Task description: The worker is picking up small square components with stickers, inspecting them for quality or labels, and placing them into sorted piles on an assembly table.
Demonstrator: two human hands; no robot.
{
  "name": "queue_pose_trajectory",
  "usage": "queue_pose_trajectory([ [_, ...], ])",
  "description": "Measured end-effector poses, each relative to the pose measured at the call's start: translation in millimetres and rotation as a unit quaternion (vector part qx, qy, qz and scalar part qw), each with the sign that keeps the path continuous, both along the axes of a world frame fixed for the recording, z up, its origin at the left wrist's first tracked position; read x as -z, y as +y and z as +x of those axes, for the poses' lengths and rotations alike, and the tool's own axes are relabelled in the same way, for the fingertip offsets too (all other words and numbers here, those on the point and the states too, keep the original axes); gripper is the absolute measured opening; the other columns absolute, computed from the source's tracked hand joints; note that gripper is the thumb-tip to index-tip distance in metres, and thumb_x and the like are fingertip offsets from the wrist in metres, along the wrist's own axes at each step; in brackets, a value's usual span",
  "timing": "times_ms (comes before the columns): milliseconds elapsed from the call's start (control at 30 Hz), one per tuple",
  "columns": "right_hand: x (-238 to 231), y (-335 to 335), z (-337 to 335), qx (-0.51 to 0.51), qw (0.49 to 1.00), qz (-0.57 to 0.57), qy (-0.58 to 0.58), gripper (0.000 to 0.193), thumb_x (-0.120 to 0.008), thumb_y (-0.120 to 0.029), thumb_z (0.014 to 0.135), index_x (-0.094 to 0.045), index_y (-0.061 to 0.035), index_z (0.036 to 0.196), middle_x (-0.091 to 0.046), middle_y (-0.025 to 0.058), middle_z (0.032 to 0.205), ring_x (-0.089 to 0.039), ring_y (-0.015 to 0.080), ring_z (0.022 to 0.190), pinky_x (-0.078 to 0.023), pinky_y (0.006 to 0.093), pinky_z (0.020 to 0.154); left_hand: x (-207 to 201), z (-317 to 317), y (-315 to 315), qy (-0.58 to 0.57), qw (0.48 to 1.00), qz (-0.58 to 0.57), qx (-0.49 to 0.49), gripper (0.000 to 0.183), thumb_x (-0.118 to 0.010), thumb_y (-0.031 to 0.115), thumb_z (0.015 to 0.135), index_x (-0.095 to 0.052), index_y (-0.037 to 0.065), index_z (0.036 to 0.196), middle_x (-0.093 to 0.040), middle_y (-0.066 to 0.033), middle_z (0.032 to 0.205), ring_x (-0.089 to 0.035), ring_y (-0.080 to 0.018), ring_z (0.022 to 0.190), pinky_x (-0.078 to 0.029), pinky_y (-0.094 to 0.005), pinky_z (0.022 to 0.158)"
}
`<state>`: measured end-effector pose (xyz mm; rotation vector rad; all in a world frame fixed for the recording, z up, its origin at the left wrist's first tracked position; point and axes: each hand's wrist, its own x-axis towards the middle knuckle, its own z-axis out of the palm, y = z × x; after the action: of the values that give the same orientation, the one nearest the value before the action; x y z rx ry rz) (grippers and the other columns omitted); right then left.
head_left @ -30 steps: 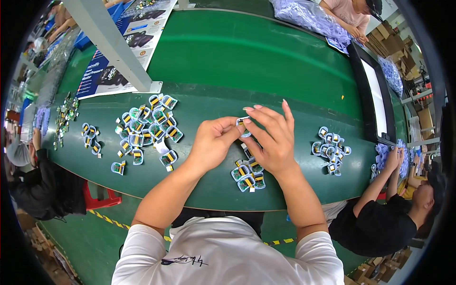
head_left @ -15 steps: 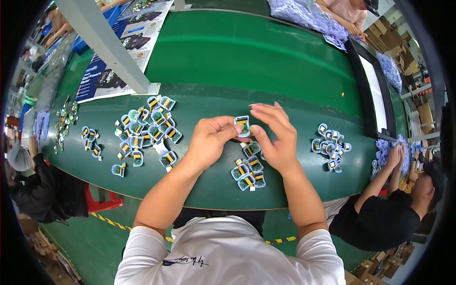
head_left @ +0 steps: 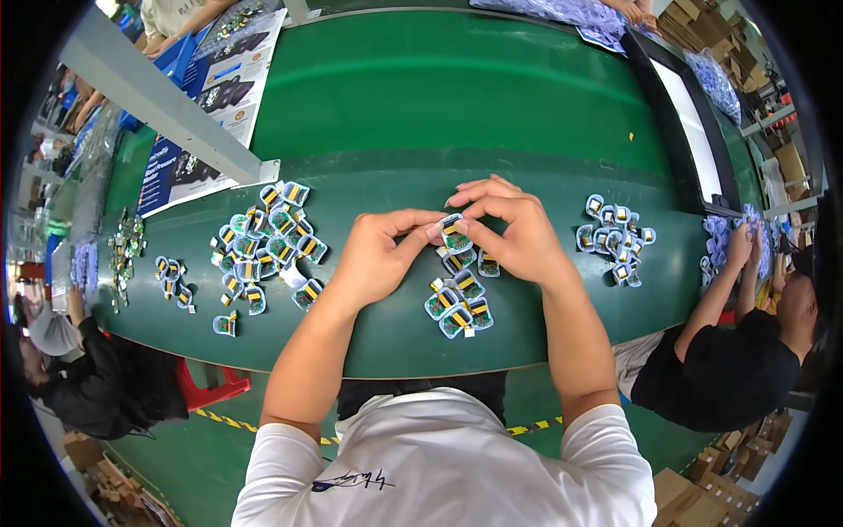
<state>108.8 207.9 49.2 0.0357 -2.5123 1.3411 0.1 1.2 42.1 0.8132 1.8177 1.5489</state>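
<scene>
Between both hands, above the green table, is a small light-blue casing with a green circuit board and a yellow-and-black part (head_left: pixel 454 234). My left hand (head_left: pixel 379 250) pinches its left side between thumb and fingers. On the other side my right hand (head_left: pixel 518 233) grips it with thumb and forefinger, the other fingers curled above. Just below my hands lies a small group of similar casings (head_left: pixel 458 307). A larger heap of them (head_left: pixel 263 241) is left of my left hand, and another cluster (head_left: pixel 615 237) sits right of my right hand.
A grey metal post (head_left: pixel 176 101) stands on the table at the left, over a printed poster (head_left: pixel 230 97). Loose circuit boards (head_left: pixel 126 250) lie further left. A black-framed white panel (head_left: pixel 680 123) is at the right. A person in black (head_left: pixel 716 373) works at the right edge, another (head_left: pixel 114 378) at the left.
My right hand has closed in on the casing; its fingers, spread before, now grip it. The view has shifted slightly.
</scene>
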Motion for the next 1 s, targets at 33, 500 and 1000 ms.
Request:
queue_pose_trajectory([
  [33, 0.3, 1.4, 0.0, -0.008, 1.0, -0.01, -0.004, 0.005, -0.077, -0.006, 0.089, -0.075, -0.002, 0.091, -0.077, 0.0082, 0.116, -0.069, 0.0313, 0.123, -0.038, 0.0567, 0.119, -1.0, -0.5, -0.7, 0.007, 1.0, -0.005, 0.006, 0.021, -0.068, 0.008, 0.103, -0.076, -0.004, 0.119, -0.08, -0.0104, 0.102, -0.073, -0.0133, 0.094, -0.058, -0.0286, 0.087],
  [500, -1.2, 3.7, 0.0, -0.03, 0.999, 0.01, -0.009, 0.005, -0.078, -0.005, 0.087, -0.075, -0.0022, 0.088, -0.077, 0.0064, 0.104, -0.071, 0.0309, 0.118, -0.036, 0.0579, 0.12, -1.3, 2.4, -2.6, 0.064, 0.998, 0.005, 0.014, 0.018, -0.074, 0.005, 0.097, -0.079, -0.003, 0.112, -0.081, -0.0108, 0.099, -0.075, -0.0147, 0.09, -0.06, -0.0298, 0.083],
  [1000, -1.1, -20.4, -9.7, 0.048, 0.958, 0.214, 0.184, 0.018, -0.083, -0.007, 0.08, -0.076, -0.0085, 0.096, -0.074, 0.006, 0.121, -0.068, 0.0289, 0.12, -0.042, 0.057, 0.115, 16.1, -4.7, 2.1, -0.093, 0.991, 0.059, -0.073, 0.023, -0.07, 0.001, 0.098, -0.073, -0.005, 0.119, -0.079, -0.0085, 0.099, -0.073, -0.0097, 0.09, -0.057, -0.0238, 0.081],
])
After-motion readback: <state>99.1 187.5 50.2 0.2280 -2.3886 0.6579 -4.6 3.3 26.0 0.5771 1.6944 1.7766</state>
